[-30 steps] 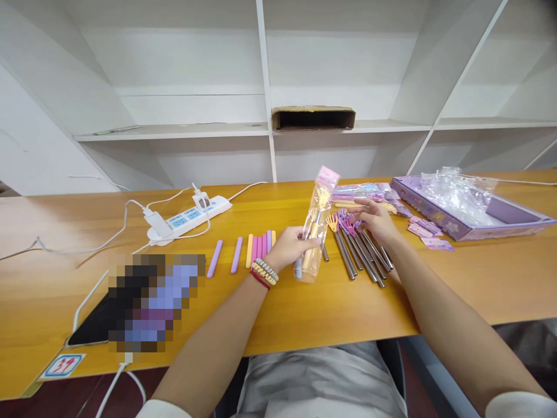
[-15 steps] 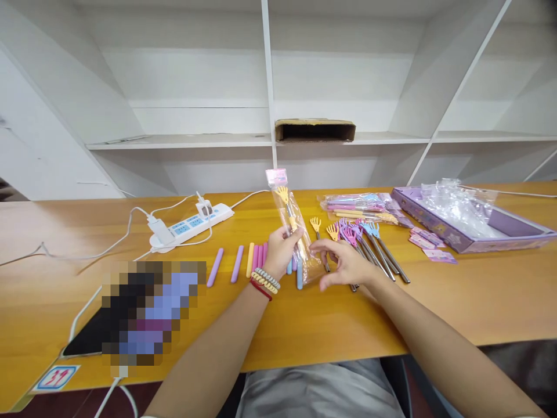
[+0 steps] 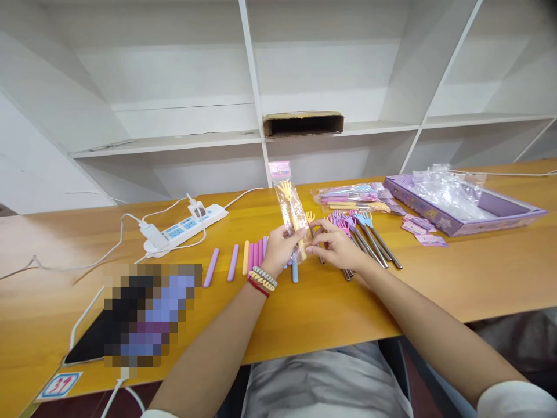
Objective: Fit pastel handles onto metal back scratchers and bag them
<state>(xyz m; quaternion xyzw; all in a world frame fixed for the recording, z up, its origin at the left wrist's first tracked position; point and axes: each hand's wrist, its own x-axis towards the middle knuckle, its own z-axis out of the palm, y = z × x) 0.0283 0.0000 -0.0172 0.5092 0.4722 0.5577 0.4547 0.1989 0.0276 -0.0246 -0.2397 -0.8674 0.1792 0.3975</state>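
Observation:
My left hand (image 3: 281,251) grips a clear plastic bag (image 3: 297,212) with a yellow back scratcher (image 3: 285,190) inside, its claw pointing up. A pink card (image 3: 279,169) shows at the bag's top end. My right hand (image 3: 333,245) has its fingers closed on the bag's lower right edge. To the right lie several loose back scratchers with metal rods (image 3: 369,247) and purple, pink, blue and yellow claws. Under and left of my left hand are coloured handle tubes, among them a purple tube (image 3: 233,262), a yellow tube (image 3: 246,258) and a blue tube (image 3: 295,270).
Bagged back scratchers (image 3: 348,196) lie behind the loose ones. A purple box (image 3: 452,223) at right holds clear plastic bags (image 3: 448,194), with pink cards (image 3: 430,239) before it. At left are a power strip (image 3: 187,229) and a blurred dark device (image 3: 89,337). A cardboard box (image 3: 304,116) sits on the shelf.
My right hand has moved in to the bag and its fingers, apart before, have closed on the edge. The bag's loose lower part is now drawn in around the handle. The view has shifted slightly.

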